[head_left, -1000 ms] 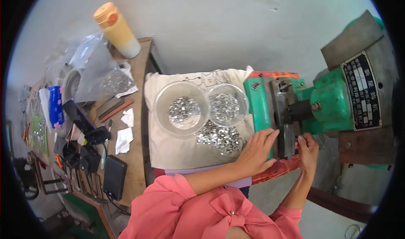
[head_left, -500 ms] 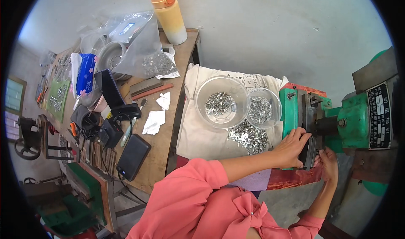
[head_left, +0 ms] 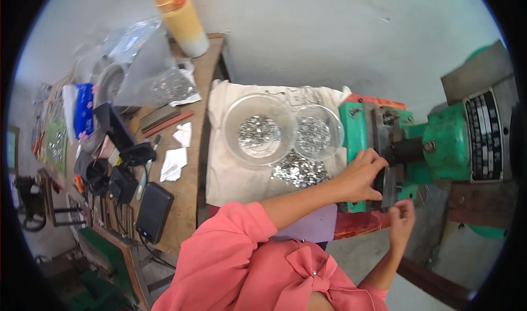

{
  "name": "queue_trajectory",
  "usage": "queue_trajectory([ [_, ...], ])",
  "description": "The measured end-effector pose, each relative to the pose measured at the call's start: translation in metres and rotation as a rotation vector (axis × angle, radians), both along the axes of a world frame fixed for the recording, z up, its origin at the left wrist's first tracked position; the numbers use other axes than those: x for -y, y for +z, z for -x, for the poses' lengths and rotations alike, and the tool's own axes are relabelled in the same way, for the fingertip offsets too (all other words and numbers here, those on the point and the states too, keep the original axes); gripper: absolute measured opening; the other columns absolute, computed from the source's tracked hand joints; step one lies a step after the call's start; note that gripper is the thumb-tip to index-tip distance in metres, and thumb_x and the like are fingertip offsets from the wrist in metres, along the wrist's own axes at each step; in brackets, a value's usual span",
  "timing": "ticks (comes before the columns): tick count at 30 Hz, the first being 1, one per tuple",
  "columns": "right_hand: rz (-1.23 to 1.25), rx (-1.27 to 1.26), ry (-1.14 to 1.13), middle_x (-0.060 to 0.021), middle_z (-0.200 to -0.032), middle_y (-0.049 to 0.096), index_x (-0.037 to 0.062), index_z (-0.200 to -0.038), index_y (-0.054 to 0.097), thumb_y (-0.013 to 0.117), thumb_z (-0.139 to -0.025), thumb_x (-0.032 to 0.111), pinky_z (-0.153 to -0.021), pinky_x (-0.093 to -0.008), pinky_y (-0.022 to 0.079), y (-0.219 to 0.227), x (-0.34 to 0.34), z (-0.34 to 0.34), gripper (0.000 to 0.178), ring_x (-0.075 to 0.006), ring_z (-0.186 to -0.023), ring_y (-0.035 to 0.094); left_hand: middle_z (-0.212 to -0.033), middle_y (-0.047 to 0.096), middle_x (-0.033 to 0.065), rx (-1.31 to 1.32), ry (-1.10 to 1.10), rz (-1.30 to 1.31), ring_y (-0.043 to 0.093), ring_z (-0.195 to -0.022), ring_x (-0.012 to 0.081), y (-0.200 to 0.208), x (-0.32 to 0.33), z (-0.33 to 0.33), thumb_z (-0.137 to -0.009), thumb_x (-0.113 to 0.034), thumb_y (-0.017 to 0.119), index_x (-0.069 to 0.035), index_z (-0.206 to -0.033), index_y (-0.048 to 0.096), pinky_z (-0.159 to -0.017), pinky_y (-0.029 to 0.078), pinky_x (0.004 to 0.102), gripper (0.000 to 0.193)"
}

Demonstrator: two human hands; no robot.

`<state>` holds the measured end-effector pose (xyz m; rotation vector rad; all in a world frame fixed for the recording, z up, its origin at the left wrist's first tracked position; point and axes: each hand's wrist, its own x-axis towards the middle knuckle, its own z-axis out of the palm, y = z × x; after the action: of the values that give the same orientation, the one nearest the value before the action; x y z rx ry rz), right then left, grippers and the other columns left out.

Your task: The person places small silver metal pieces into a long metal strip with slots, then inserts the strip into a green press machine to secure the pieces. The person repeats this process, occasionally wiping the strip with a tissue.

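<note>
My left hand [head_left: 359, 176] rests at the near left side of a green bench press [head_left: 447, 146], its bent fingers on the dark metal die block [head_left: 380, 130]. Its thumb is apart from the fingers, and nothing shows between them. Just right of the die's near end is my right hand [head_left: 402, 220], blurred, with fingers pinched together. Whatever they hold, if anything, is too small to make out. Left of the press stand a large clear tub [head_left: 233, 111] and a smaller clear tub [head_left: 336, 119], both holding small shiny metal pieces. A loose pile of metal pieces [head_left: 301, 169] lies nearer me.
A cream cloth [head_left: 219, 168] lies under the tubs. On the wooden table [head_left: 184, 201] at left are a black power bank [head_left: 154, 212], a phone on a stand [head_left: 118, 127], paper scraps [head_left: 174, 164], clear bags [head_left: 137, 80] and a yellow bottle [head_left: 184, 26].
The whole view has shifted, so the scene sits farther left. My right hand has drawn back from the die toward me. My left hand stays at the die, its fingers slightly more bent.
</note>
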<state>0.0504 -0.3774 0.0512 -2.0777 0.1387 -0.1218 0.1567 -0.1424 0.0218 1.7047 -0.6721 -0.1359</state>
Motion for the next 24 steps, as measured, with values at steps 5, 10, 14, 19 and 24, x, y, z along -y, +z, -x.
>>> queue_trajectory([
  [5, 0.595, 0.086, -0.004, -0.0126, -0.069, 0.052, 0.0025, -0.087, 0.054, 0.082, -0.083, 0.020, -0.052, -0.0387, 0.045, 0.023, -0.060, 0.003, 0.034, -0.0288, -0.056, 0.052, -0.124, 0.050, 0.0211, 0.085, 0.013, 0.005, 0.047, -0.118, 0.0413, -0.004, -0.008, -0.007, -0.069, -0.018, 0.087, -0.004, -0.132, 0.052, -0.103, 0.041, 0.0465, 0.073],
  [10, 0.682, 0.185, -0.005, -0.0143, -0.070, 0.053, 0.0030, -0.080, 0.052, 0.077, -0.087, 0.020, -0.051, -0.0432, 0.043, 0.021, -0.056, 0.011, 0.031, -0.0378, -0.058, 0.054, -0.116, 0.056, 0.0149, 0.017, 0.112, 0.017, 0.058, -0.110, 0.0293, 0.008, -0.009, 0.008, -0.078, -0.012, 0.081, -0.004, -0.129, 0.054, -0.092, 0.049, 0.0381, 0.059],
  [14, 0.643, 0.248, -0.063, -0.0139, -0.073, 0.056, 0.0025, -0.084, 0.059, 0.074, -0.086, 0.014, -0.054, -0.0408, 0.046, 0.007, -0.055, 0.049, 0.019, -0.0348, -0.061, 0.059, -0.106, 0.061, 0.0103, -0.164, 0.107, 0.087, 0.062, -0.099, 0.0209, 0.013, -0.022, 0.039, -0.085, -0.012, 0.076, -0.003, -0.126, 0.058, -0.084, 0.052, 0.0333, 0.045],
  [19, 0.484, 0.252, -0.136, -0.0133, -0.078, 0.064, 0.0025, -0.082, 0.063, 0.063, -0.092, 0.023, -0.056, -0.0361, 0.048, 0.004, -0.051, 0.113, 0.023, -0.0305, -0.065, 0.063, -0.103, 0.065, 0.0085, -0.533, -0.090, 0.267, 0.064, -0.092, 0.0154, 0.014, -0.025, 0.074, -0.102, -0.024, 0.061, -0.002, -0.122, 0.062, -0.080, 0.053, 0.0294, 0.031],
  [24, 0.327, 0.349, 0.149, -0.0147, -0.080, 0.065, 0.0007, -0.089, 0.063, 0.063, -0.096, 0.027, -0.056, -0.0348, 0.049, 0.012, -0.083, 0.093, 0.027, -0.0285, -0.064, 0.063, -0.098, 0.067, 0.0058, -0.884, -0.345, 0.270, 0.065, -0.084, 0.0104, 0.028, -0.056, 0.077, -0.108, -0.029, 0.050, -0.001, -0.119, 0.065, -0.072, 0.054, 0.0280, 0.034],
])
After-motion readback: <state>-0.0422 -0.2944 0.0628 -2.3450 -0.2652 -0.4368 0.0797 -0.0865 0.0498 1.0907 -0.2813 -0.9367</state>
